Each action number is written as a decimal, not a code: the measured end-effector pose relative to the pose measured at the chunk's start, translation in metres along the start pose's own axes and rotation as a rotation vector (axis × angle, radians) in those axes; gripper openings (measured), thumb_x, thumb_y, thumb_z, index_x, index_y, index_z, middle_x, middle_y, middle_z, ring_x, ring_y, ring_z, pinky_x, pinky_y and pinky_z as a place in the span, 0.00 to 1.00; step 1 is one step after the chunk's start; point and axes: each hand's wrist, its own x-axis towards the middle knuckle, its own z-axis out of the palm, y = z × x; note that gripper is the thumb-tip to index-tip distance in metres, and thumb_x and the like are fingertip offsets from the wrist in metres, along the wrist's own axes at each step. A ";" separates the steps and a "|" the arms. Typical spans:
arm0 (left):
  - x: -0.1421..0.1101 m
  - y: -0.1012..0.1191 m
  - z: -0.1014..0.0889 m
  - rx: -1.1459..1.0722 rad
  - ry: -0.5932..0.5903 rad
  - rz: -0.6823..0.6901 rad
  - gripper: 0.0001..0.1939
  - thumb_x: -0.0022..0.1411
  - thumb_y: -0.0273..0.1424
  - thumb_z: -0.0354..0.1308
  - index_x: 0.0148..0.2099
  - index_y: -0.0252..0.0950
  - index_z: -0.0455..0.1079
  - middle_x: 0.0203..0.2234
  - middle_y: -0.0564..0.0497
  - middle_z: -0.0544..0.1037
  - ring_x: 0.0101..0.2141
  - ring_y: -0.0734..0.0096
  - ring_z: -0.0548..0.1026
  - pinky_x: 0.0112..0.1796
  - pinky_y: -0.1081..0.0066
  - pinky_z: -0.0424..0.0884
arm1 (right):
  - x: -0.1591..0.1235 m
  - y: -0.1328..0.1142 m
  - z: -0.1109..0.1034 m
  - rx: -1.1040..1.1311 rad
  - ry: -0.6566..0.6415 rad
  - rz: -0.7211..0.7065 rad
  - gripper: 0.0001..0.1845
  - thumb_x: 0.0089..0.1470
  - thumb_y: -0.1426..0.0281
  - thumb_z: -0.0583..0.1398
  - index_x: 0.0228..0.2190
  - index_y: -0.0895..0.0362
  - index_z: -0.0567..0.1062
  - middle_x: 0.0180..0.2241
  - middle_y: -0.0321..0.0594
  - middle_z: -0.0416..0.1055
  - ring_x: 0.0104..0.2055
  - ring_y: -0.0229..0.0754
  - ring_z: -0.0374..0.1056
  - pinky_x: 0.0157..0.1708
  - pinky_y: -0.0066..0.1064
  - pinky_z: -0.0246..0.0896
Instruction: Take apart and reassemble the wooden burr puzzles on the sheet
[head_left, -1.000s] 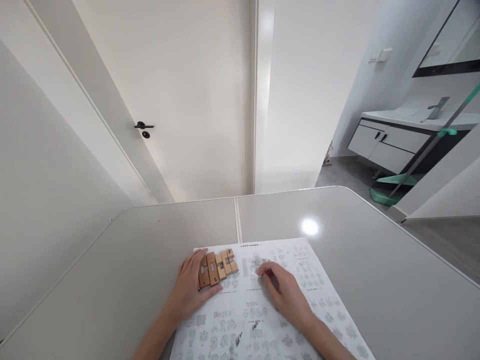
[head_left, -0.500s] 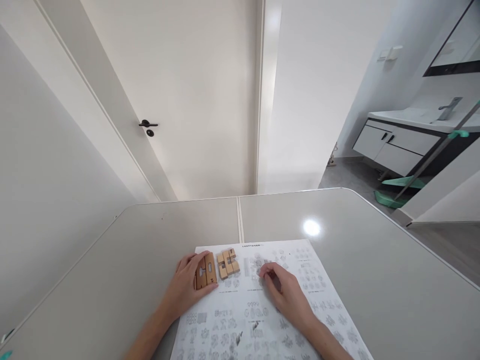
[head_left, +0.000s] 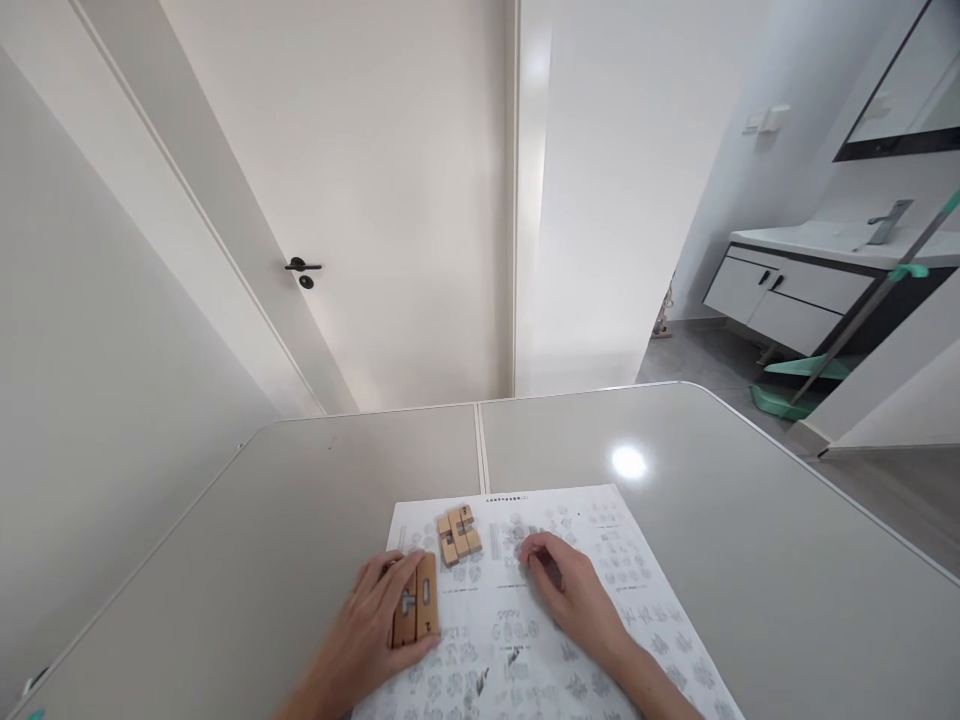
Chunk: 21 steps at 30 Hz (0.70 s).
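My left hand curls round a row of flat wooden puzzle pieces, thumb at the near end and fingers over the far end. Cut-outs and small dark marks show on these pieces; part of them is hidden under the fingers. Just beyond lies a small group of notched, lighter wooden blocks, fitted side by side and untouched. On the right half of the printed sheet rests my right hand, fingers loosely curled, thumb near the index finger. Nothing shows in it.
The sheet, covered with small grey diagrams, lies on a grey table with a seam down its far half. Behind the table stands a white door. A washbasin cabinet and a green dustpan are off to the right.
My left hand has drawn the flat wooden pieces toward me, away from the lighter blocks. My right hand stays almost where it was. The view has tilted slightly.
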 end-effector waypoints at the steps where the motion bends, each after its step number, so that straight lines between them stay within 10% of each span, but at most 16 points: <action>1: -0.001 0.004 0.001 -0.004 -0.011 0.012 0.42 0.58 0.38 0.68 0.71 0.47 0.54 0.58 0.42 0.71 0.58 0.47 0.69 0.53 0.54 0.75 | 0.000 0.000 0.000 0.002 0.000 -0.003 0.12 0.68 0.63 0.50 0.38 0.52 0.72 0.36 0.41 0.76 0.33 0.44 0.69 0.30 0.32 0.59; 12: -0.006 0.056 0.002 -0.016 -0.062 0.197 0.53 0.53 0.38 0.73 0.73 0.42 0.48 0.57 0.40 0.73 0.57 0.42 0.68 0.56 0.50 0.72 | -0.034 -0.037 -0.010 0.100 -0.212 0.106 0.11 0.67 0.60 0.55 0.42 0.51 0.74 0.38 0.41 0.77 0.38 0.47 0.72 0.36 0.36 0.65; 21: 0.035 0.109 0.003 -0.157 0.019 0.332 0.52 0.61 0.43 0.66 0.75 0.39 0.38 0.58 0.35 0.72 0.57 0.39 0.68 0.54 0.44 0.71 | -0.042 -0.059 0.021 1.187 -0.386 0.546 0.33 0.50 0.51 0.71 0.52 0.56 0.75 0.47 0.47 0.79 0.53 0.53 0.74 0.54 0.42 0.66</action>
